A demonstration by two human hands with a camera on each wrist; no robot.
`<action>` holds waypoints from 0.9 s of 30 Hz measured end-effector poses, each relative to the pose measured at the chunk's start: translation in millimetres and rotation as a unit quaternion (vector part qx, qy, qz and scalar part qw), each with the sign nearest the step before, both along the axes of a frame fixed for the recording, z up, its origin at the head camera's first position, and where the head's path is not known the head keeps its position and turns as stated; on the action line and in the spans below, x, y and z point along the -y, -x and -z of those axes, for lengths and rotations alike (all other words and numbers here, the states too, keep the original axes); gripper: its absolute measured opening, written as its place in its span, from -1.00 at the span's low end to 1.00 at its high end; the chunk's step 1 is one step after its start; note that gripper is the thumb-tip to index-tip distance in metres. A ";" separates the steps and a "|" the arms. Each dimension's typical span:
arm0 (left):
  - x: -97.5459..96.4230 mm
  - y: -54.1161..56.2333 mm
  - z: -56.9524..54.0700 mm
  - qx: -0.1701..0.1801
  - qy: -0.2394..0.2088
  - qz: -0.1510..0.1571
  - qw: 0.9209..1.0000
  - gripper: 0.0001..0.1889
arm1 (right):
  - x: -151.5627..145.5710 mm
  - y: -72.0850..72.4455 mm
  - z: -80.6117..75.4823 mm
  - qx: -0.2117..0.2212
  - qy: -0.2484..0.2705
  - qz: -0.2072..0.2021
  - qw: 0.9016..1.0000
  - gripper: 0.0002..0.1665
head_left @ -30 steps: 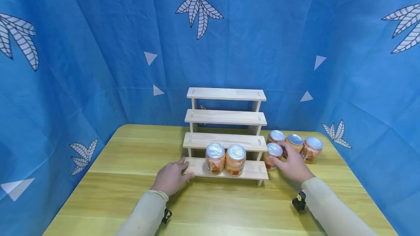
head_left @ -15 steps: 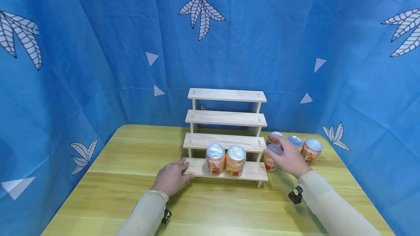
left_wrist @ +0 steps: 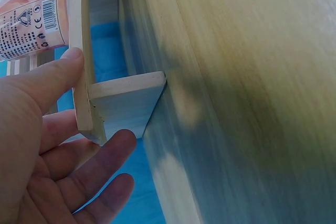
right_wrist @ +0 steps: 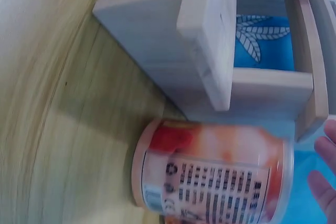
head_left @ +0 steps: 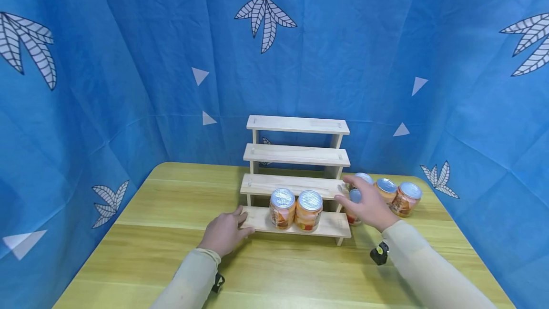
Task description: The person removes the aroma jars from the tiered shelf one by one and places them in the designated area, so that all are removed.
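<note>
A four-step wooden display rack (head_left: 297, 154) stands on the table. My left hand (head_left: 222, 233) pinches the left end of its lowest board (left_wrist: 82, 98), thumb on top and fingers beneath. Two jars with silver lids and orange-pink labels, a left one (head_left: 281, 213) and a right one (head_left: 308, 216), stand side by side on that board. My right hand (head_left: 369, 204) hovers with fingers extended over a similar jar (right_wrist: 220, 171) beside the rack's right side. This jar stands upright on the table, partly covered by the hand in the head view; nothing is in the hand.
Behind the right hand are more jars: one (head_left: 363, 178) partly hidden, a middle one (head_left: 386, 193) and a right one (head_left: 405, 200). The yellowish wooden table (head_left: 274, 271) is enclosed by a blue patterned cloth (head_left: 351, 51) at the back and sides.
My right hand has risen off the jars and shifted left toward the rack's right end. My left hand keeps its hold on the lowest board. The jars look unmoved.
</note>
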State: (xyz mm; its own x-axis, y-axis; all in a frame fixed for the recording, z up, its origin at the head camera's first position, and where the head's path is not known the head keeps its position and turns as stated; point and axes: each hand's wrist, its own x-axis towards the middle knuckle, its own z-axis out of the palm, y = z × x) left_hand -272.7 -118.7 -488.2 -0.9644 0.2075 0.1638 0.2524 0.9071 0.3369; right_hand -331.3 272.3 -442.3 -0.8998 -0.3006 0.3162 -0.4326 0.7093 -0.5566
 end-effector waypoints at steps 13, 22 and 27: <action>0.2 1.3 2.6 -0.002 0.003 -0.001 1.000 -0.37 | 25.3 -0.9 11.0 -0.077 0.011 -0.086 0.993 -0.30; -0.1 0.8 1.1 -0.006 0.002 0.002 1.000 -0.37 | 32.7 -6.4 12.7 -0.064 0.022 -0.131 0.989 -0.25; -0.3 0.2 1.4 -0.004 0.001 0.001 1.000 -0.38 | 40.0 -9.9 11.6 -0.046 0.035 -0.147 0.987 -0.17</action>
